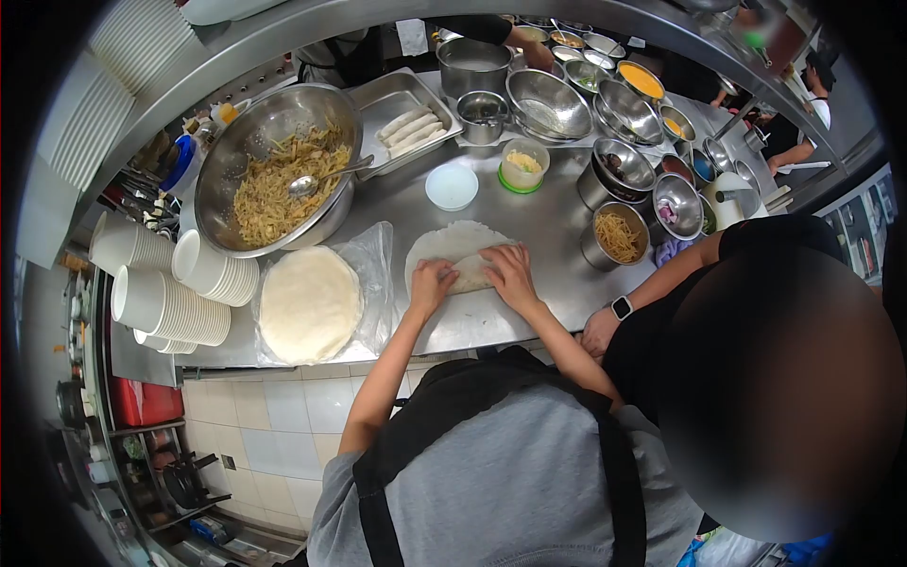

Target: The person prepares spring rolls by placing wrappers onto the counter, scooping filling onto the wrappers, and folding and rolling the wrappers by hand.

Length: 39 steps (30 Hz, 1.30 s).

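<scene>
A round, thin spring roll wrapper (460, 236) lies on the steel counter in front of me, its near part folded up into a low roll. My left hand (434, 285) grips the left end of this fold with bent fingers. At the fold's right end, my right hand (511, 274) curls its fingers over the dough. Whatever lies inside the fold is hidden. Just beyond the wrapper stand a small pale bowl (452, 188) and a green-based tub (522, 168) of yellowish paste. To the left, a stack of round wrappers (310, 304) rests on clear plastic.
A large steel bowl (215, 170) of noodle-like filling with a spoon stands back left. Behind it, a metal tray (376, 106) holds several white rolls (413, 130). Stacked paper tubs (175, 307) line the left. Close on my right, a person with a watch (622, 307) leans on the counter.
</scene>
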Available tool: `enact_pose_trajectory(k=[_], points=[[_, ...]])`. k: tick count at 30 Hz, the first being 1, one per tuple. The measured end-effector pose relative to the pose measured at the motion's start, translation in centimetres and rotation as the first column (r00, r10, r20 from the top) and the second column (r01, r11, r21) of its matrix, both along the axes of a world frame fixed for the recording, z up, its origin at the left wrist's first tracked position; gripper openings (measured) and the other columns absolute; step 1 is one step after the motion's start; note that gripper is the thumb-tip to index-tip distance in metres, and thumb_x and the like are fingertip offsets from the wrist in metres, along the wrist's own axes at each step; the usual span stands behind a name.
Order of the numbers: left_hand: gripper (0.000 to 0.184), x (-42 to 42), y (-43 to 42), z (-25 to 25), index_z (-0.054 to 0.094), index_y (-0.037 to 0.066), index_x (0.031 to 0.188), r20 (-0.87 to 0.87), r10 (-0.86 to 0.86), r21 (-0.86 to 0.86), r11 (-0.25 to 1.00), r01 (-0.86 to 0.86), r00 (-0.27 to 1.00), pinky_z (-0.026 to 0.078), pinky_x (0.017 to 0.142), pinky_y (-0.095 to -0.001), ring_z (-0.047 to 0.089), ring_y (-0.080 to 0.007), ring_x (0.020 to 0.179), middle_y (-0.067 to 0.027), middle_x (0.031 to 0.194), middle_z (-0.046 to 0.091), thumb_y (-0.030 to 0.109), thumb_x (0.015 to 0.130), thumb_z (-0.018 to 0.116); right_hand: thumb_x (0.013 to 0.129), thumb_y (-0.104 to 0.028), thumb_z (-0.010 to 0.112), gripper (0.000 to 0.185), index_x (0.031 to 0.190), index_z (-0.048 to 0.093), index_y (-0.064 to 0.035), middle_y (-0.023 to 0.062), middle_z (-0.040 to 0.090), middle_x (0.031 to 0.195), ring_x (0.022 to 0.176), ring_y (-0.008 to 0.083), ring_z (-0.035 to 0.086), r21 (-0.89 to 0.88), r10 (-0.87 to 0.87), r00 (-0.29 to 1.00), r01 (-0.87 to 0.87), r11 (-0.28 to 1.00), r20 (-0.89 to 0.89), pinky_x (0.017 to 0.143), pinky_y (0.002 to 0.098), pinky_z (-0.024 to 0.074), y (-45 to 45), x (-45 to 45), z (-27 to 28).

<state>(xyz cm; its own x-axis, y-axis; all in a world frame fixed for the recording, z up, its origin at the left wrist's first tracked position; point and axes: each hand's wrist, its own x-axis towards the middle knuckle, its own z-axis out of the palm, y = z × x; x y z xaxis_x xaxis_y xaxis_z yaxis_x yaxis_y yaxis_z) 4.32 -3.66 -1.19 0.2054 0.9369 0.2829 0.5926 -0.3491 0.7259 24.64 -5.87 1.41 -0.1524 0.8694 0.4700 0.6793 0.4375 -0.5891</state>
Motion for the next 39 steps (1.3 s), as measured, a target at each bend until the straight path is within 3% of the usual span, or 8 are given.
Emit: enact_pose_trajectory(k=[3,7,10,13,19,25,33,39], points=[[0.018,-0.3,0.4,-0.4,0.067,0.006,0.085,-0.020,-0.007,-0.005,1.000,0.007,1.000,0.046,0.076,-0.0418,0.058,-0.0335,0.085,-0.0120,0.087,0.066,0.018,0.073,0.073,0.079,-0.015,0.064,0.034,0.112,0.061,-0.0111,0.0054,0.059,0.115,0.115,0.0215,0.051,0.106,0.147,0.958,-0.177,0.978,0.245,0.104,0.0520,0.0298,-1.3,0.6,-1.1],[0.022,-0.1,0.6,-0.2,0.066,0.005,0.090,-0.018,0.000,0.014,1.000,0.000,1.000,0.046,0.078,-0.0414,0.057,-0.0334,0.089,-0.0112,0.093,0.064,0.017,0.073,0.072,0.078,-0.014,0.065,0.042,0.119,0.057,-0.0096,0.0060,0.055,0.127,0.121,0.0204,0.048,0.071,0.218,0.932,-0.248,0.966,0.291,0.104,0.0480,0.0327,-2.1,-0.2,-1.9],[0.028,0.6,-0.6,2.0,0.063,0.004,0.096,0.019,0.076,0.201,0.976,-0.078,0.997,0.044,0.082,-0.0412,0.056,-0.0333,0.094,-0.0107,0.100,0.062,0.015,0.071,0.070,0.077,-0.013,0.066,0.047,0.122,0.055,-0.0078,0.0061,0.052,0.131,0.124,0.0212,0.047,0.048,0.207,0.933,-0.231,0.972,0.293,0.105,0.0457,0.0331,-2.1,-0.6,-1.8],[0.038,0.1,-1.8,1.3,0.059,0.003,0.104,-0.180,-0.074,0.289,0.949,0.125,0.981,0.043,0.088,-0.0411,0.054,-0.0327,0.101,-0.0120,0.108,0.059,0.012,0.068,0.069,0.076,-0.013,0.067,0.050,0.123,0.054,-0.0056,0.0070,0.051,0.131,0.124,0.0227,0.046,0.029,0.210,0.936,-0.227,0.973,0.282,0.104,0.0442,0.0341,-1.8,-0.6,-1.8],[0.061,1.6,-3.0,1.7,0.052,0.000,0.122,-0.275,-0.125,0.128,0.978,0.165,0.953,0.042,0.095,-0.0408,0.052,-0.0330,0.109,-0.0173,0.116,0.056,0.006,0.064,0.071,0.074,-0.012,0.068,0.049,0.120,0.055,-0.0035,0.0118,0.054,0.126,0.120,0.0276,0.048,-0.054,0.215,0.942,-0.208,0.977,0.257,0.103,0.0414,0.0365,-0.9,-0.8,-1.5],[0.056,1.7,-3.2,1.6,0.054,0.001,0.118,-0.291,-0.136,0.013,0.989,0.146,0.947,0.045,0.089,-0.0398,0.054,-0.0325,0.103,-0.0151,0.111,0.058,0.008,0.066,0.072,0.072,-0.008,0.068,0.044,0.114,0.057,-0.0025,0.0119,0.058,0.116,0.113,0.0294,0.051,-0.115,0.192,0.949,-0.168,0.979,0.248,0.099,0.0395,0.0401,-1.2,-1.3,-0.4],[0.045,2.2,-3.5,1.6,0.057,0.007,0.111,-0.325,-0.069,0.051,0.995,0.090,0.943,0.047,0.081,-0.0392,0.056,-0.0293,0.093,-0.0104,0.099,0.058,0.009,0.068,0.071,0.069,-0.008,0.070,0.041,0.107,0.058,-0.0040,0.0103,0.054,0.108,0.104,0.0300,0.051,-0.117,0.214,0.957,-0.193,0.974,0.196,0.090,0.0411,0.0433,-1.0,-1.1,-1.0],[0.043,2.2,-3.5,1.1,0.058,0.010,0.110,-0.370,-0.065,0.070,0.993,0.097,0.927,0.045,0.082,-0.0395,0.054,-0.0280,0.095,-0.0084,0.098,0.056,0.013,0.069,0.072,0.066,-0.011,0.074,0.040,0.103,0.059,-0.0073,0.0094,0.050,0.104,0.105,0.0299,0.047,-0.002,0.078,0.947,-0.081,0.997,0.312,0.088,0.0396,0.0419,-1.9,-1.4,-0.1]])
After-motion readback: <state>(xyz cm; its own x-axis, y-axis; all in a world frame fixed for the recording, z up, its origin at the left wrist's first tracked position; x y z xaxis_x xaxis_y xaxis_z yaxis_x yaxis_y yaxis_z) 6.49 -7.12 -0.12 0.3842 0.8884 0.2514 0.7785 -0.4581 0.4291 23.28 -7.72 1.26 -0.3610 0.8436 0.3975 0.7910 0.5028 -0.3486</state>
